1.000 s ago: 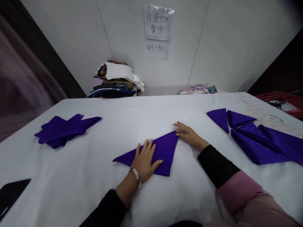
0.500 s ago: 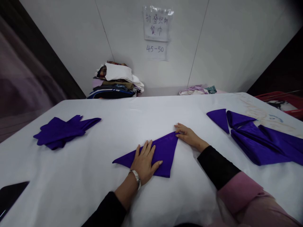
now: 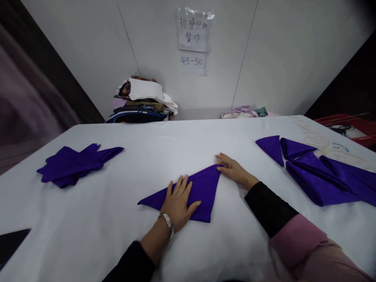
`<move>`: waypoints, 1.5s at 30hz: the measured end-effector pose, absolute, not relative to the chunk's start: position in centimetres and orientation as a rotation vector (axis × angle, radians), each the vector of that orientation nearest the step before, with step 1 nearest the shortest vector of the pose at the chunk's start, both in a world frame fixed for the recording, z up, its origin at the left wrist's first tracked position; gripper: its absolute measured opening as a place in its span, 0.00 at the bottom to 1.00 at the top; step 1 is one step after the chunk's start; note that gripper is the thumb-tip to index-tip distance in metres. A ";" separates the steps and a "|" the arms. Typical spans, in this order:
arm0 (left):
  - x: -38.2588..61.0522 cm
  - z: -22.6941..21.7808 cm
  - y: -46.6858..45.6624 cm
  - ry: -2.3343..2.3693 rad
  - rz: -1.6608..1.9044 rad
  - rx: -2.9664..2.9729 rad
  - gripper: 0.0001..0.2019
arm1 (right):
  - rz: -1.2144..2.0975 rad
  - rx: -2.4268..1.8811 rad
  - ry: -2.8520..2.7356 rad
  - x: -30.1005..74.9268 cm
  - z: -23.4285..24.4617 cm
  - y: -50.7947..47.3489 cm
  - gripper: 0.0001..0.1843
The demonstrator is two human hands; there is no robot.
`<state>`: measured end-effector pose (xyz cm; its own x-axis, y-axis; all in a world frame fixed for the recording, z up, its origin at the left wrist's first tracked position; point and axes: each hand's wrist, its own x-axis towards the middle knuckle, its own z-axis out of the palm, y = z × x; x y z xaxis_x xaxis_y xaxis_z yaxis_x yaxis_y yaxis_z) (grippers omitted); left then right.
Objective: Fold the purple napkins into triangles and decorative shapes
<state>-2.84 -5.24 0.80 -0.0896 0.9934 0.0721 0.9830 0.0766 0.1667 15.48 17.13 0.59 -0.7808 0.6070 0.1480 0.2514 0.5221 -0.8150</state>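
A purple cloth napkin [image 3: 203, 192], folded into a triangle-like shape, lies in the middle of the white-covered table. My left hand [image 3: 177, 203] rests flat on its left half, fingers spread, pressing it down. At the napkin's upper right corner, my right hand [image 3: 230, 169] pinches the cloth between thumb and fingers. Part of the napkin is hidden beneath my left palm. Over on the left is a pile of loose purple cloth [image 3: 72, 164]. Several folded purple napkins [image 3: 329, 178] lie together on the right.
The white table [image 3: 96, 223] stretches to the wall. Stacked clothes [image 3: 143, 100] sit behind its far edge, with more cloth [image 3: 242, 112] to their right. A dark flat object [image 3: 11, 244] lies near left. Beyond the right edge stands a red basket [image 3: 331, 119]. Handwritten papers [image 3: 194, 41] hang on the wall.
Both hands keep their places on the napkin, which looks the same. The camera view has shifted very slightly.
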 end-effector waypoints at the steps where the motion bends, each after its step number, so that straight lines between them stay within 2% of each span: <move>1: -2.9 0.8 -5.2 2.261 0.271 2.080 0.34 | 1.160 -0.701 -2.339 15.5 0.6 17.1 0.07; 7: -2.9 0.6 -5.3 2.254 0.302 2.078 0.33 | 1.148 -0.703 -2.253 15.0 0.2 17.0 0.05; 20: -2.6 0.9 -5.2 2.267 0.277 2.012 0.35 | 0.756 -0.885 -2.348 14.2 -1.3 17.5 0.03; 26: -2.0 1.2 -5.4 2.248 0.313 1.944 0.35 | 0.443 -0.806 -2.410 14.1 -0.3 15.3 0.19; 33: -1.9 0.5 -5.3 2.223 0.401 1.952 0.35 | 0.618 -0.303 -2.836 12.6 0.3 7.8 0.33; 36: -2.0 0.1 -5.3 2.224 0.418 1.966 0.35 | 0.555 -0.307 -2.948 12.4 -0.4 7.6 0.36; 45: -1.7 0.1 -5.0 2.228 0.414 1.929 0.36 | 0.179 -0.657 -2.960 13.1 -1.6 10.9 0.33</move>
